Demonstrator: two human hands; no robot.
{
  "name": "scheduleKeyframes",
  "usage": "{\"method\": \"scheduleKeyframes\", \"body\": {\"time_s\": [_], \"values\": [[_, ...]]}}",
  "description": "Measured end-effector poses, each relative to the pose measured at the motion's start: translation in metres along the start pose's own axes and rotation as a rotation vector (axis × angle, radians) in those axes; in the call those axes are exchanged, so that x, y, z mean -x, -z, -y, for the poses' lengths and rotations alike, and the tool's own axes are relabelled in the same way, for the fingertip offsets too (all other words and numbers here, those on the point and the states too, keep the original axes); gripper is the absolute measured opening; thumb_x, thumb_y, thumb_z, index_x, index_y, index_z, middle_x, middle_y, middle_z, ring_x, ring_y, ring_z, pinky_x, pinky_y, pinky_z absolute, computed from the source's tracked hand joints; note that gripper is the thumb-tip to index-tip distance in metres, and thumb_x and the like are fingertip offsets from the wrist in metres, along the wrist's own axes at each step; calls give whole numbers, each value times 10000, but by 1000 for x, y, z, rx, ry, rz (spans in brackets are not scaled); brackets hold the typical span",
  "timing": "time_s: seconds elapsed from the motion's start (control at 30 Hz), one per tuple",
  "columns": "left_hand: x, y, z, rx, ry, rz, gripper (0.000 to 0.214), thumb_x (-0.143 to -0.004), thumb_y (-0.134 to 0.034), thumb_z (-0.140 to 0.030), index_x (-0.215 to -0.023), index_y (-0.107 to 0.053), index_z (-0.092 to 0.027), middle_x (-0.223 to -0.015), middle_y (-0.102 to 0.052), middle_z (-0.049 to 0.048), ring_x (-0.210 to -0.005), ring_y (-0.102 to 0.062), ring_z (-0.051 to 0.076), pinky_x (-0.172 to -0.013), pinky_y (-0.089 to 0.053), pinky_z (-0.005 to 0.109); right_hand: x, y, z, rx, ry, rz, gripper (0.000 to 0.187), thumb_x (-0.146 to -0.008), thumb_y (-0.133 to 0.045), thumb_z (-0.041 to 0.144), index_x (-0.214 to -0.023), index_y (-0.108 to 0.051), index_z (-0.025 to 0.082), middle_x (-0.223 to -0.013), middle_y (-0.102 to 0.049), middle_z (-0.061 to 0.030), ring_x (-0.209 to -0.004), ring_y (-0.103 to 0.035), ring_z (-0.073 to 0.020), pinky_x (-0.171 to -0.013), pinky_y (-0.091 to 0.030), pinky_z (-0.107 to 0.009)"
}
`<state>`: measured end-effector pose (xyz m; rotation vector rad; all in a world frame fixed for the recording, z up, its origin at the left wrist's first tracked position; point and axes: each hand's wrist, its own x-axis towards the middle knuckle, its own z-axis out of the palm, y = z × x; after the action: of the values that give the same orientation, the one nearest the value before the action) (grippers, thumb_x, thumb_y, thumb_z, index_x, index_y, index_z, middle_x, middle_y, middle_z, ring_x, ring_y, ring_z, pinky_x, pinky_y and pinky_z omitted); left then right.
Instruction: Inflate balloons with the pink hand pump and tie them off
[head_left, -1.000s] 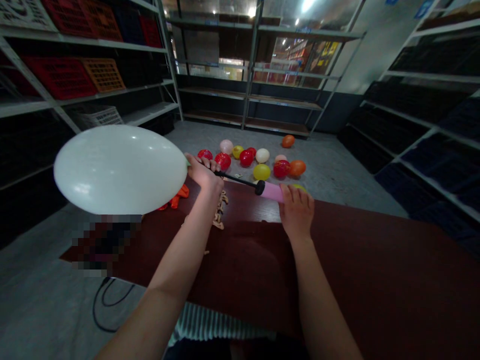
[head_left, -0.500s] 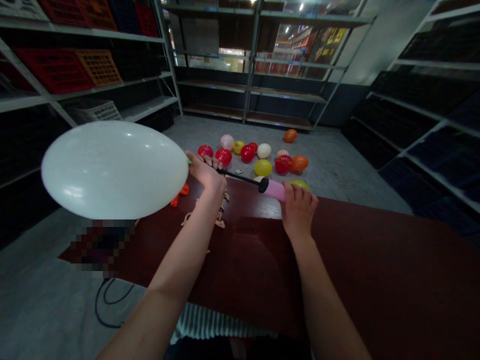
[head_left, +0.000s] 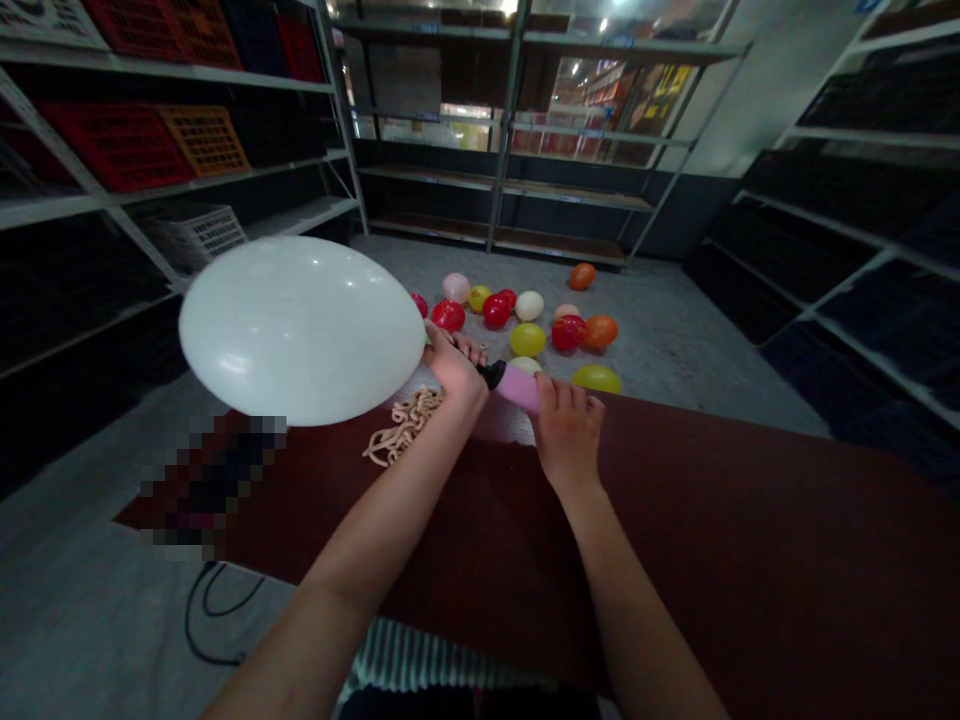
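Note:
A big inflated white balloon (head_left: pixel 300 330) hangs over the left end of the dark red table (head_left: pixel 712 560). My left hand (head_left: pixel 452 366) is closed round the balloon's neck where it meets the nozzle of a pink hand pump (head_left: pixel 517 386). My right hand (head_left: pixel 566 432) is wrapped round the pump's pink barrel, close beside the left hand. The pump's black rod is hidden, pushed into the barrel.
A pile of beige uninflated balloons (head_left: pixel 405 425) lies on the table under the white balloon. Several inflated red, yellow, orange and white balloons (head_left: pixel 529 338) lie on the grey floor beyond. Metal shelving (head_left: pixel 510 120) stands at left, back and right. A black cable (head_left: pixel 217 610) loops on the floor.
My right hand has pushed the pump barrel toward my left hand, so the black rod no longer shows. The white balloon has shifted right.

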<state>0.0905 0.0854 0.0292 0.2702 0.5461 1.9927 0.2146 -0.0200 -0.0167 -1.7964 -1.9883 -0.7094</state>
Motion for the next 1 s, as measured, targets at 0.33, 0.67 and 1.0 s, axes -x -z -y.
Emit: {"method": "scheduleKeyframes", "body": {"time_s": [0.33,0.67,1.0], "values": [[-19,-7,-39,11,-11,-78,437,-1060,-408,-308,-663,-251,-217,-451,-260,-80,-325,-275,69,-372,-221,228,4,-10,-35,23,27,-34,464,-969,-547,242,-1423,-485,168,-1308,-650,-147,-1142,-525,-292,-988,-328,-430],[-37,-7,-65,13,-119,-133,361,-981,-459,-231,-665,-285,-218,-488,-263,-78,-343,-277,82,-373,-218,225,7,-12,-53,27,-26,-104,422,-957,-541,239,-1375,-527,179,-1293,-653,-142,-1139,-499,-295,-974,-332,-434],[-19,-10,-45,-15,-62,-78,438,-989,-514,-314,-648,-257,-214,-468,-262,-93,-338,-268,60,-374,-221,202,2,-1,-20,41,-80,-57,422,-931,-487,134,-1352,-506,157,-1238,-660,-154,-1092,-498,-301,-943,-305,-453]]}}
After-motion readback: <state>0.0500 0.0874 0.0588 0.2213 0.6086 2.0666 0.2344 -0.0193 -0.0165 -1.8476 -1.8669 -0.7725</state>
